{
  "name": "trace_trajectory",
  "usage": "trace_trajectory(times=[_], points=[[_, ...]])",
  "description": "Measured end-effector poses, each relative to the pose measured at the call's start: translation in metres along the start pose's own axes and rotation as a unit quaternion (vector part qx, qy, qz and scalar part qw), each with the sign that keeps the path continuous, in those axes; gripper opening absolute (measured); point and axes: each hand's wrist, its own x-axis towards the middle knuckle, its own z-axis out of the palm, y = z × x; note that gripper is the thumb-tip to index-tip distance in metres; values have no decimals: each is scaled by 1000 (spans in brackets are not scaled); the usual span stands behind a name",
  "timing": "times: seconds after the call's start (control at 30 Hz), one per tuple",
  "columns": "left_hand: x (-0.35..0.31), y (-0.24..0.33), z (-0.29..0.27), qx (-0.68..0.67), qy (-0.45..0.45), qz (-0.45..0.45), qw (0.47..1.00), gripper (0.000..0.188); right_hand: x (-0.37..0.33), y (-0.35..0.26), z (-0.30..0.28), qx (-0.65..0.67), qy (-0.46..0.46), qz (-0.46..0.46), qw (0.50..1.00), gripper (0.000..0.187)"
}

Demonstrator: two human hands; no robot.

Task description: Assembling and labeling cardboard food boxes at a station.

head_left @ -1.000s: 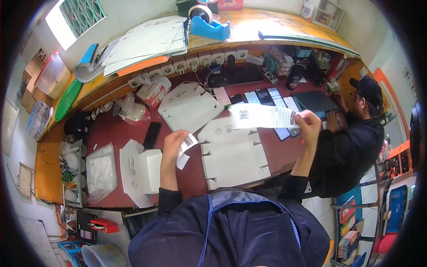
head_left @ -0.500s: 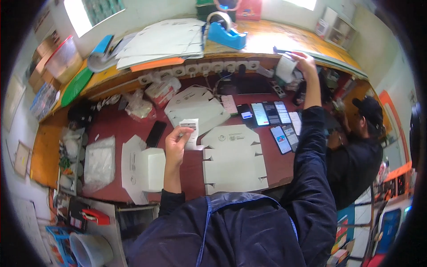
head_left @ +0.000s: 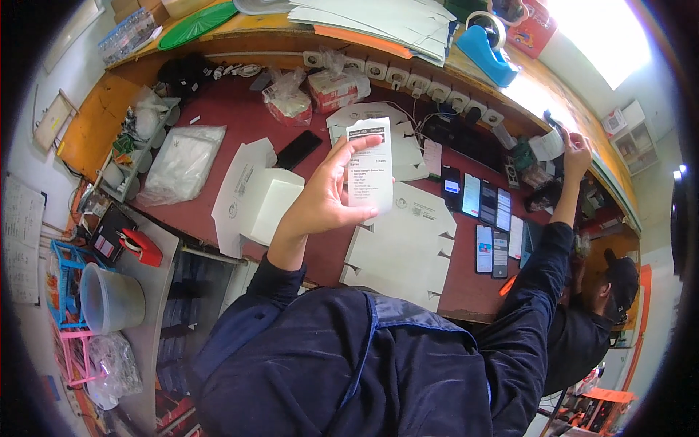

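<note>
My left hand (head_left: 320,193) pinches a printed white receipt (head_left: 370,175) upright, thumb in front at its bottom and fingers near its top. It hangs above the work table, over a flat white carton (head_left: 399,255) with slotted edges. My right hand (head_left: 577,154) reaches far right to the shelf's front edge, fingers drawn together beside a white paper slip (head_left: 546,147). Whether the fingers grip that slip is too small to make out. Left of the receipt stands a part-folded white box (head_left: 273,204) by a black phone (head_left: 298,150).
Several phones (head_left: 483,247) lie in rows on the dark red table (head_left: 320,266). A person in black (head_left: 593,328) works at my right. On the shelf are stacked white cartons (head_left: 378,22) and a blue tape dispenser (head_left: 486,57). A plastic-wrapped pack (head_left: 182,164) lies at left.
My view has turned, shifting the table in the picture. My left hand has brought the receipt higher and closer, with its printed side facing me. My right hand stays at the shelf edge beside the slip.
</note>
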Motion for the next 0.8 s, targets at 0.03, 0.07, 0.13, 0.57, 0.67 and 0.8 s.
trace_trajectory(times=[0.03,0.07,0.13,0.57,0.67,0.8], points=[[-1,0,0,15,-3,5,1000,86,-6,-6,2,52,28,-74,995,30],[-2,0,-1,14,0,7,1000,86,-12,-11,0,104,57,-147,982,28],[-3,1,-3,85,-11,14,996,86,-23,-10,-6,129,35,-175,975,30],[-35,42,8,101,24,24,994,81,-33,-3,-17,-276,-19,-52,960,46],[-56,57,10,118,63,38,990,80,-36,-11,-17,-185,-40,-128,974,47],[-100,75,18,171,129,40,976,80,-27,12,-3,-336,54,-147,929,43]])
